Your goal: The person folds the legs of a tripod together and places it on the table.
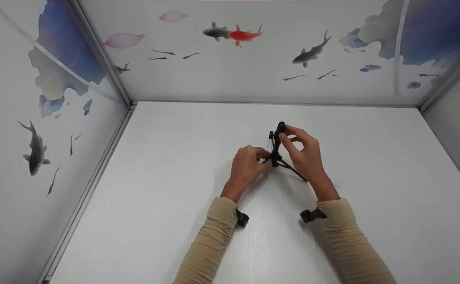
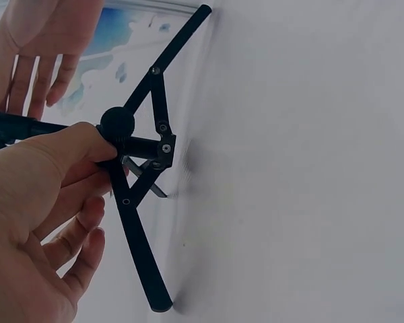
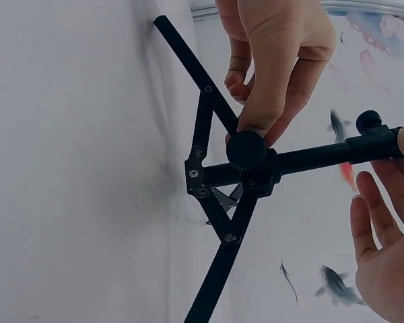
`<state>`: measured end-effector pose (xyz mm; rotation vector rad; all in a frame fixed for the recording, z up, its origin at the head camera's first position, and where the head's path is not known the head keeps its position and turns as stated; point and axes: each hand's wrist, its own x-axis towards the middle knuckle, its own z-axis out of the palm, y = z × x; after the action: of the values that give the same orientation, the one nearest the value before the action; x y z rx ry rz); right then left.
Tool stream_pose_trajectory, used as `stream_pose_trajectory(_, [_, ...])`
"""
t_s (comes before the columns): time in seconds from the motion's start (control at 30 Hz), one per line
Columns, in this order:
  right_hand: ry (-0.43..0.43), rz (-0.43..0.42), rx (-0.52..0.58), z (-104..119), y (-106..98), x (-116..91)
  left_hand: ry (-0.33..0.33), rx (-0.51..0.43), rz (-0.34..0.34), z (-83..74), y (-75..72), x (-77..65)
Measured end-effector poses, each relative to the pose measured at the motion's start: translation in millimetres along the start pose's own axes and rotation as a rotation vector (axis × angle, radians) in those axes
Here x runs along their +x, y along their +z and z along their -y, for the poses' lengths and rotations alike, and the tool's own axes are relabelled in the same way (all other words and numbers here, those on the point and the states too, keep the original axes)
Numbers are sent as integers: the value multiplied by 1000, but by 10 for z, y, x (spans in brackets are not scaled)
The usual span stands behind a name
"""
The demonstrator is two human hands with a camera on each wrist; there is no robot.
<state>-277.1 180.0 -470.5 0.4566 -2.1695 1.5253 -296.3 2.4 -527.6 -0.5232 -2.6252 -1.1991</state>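
A small black tripod [image 1: 276,146] stands between the two hands in the head view, its legs [image 2: 143,259] spread on hinged braces. My left hand [image 1: 247,165] pinches it at the hub, with the thumb right beside the round knob [image 2: 118,124] where the legs meet. Higher up, my right hand [image 1: 306,154] holds the top of the centre column [image 3: 316,158] between thumb and fingertips. A smaller knob [image 3: 369,122] sticks out of the column near that hand. The right hand's other fingers are loosely extended in the right wrist view.
Under the hands lies a white tabletop [image 1: 155,189]. White panels printed with fish and leaves [image 1: 253,63] rise at the back and sides, joined by metal corner rails [image 1: 99,51]. Each sleeve cuff carries a black wrist camera [image 1: 242,218].
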Motion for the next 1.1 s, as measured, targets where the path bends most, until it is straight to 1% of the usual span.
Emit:
stream_pose_trajectory(0.27, [12,5,1,7,-12,-9,10,-22,2,2,8,1])
stream_pose_trajectory(0.57, [14,-2,-14,27,-12,1,67,-48,-32,17,8,10])
stream_pose_trajectory(0.9, [12,-4,-21,22,-13,5,71,-58,-38,13,4,11])
stream_pose_trajectory(1.1, [27,-8,-32,-233,3,21,72,-58,-42,17,1,11])
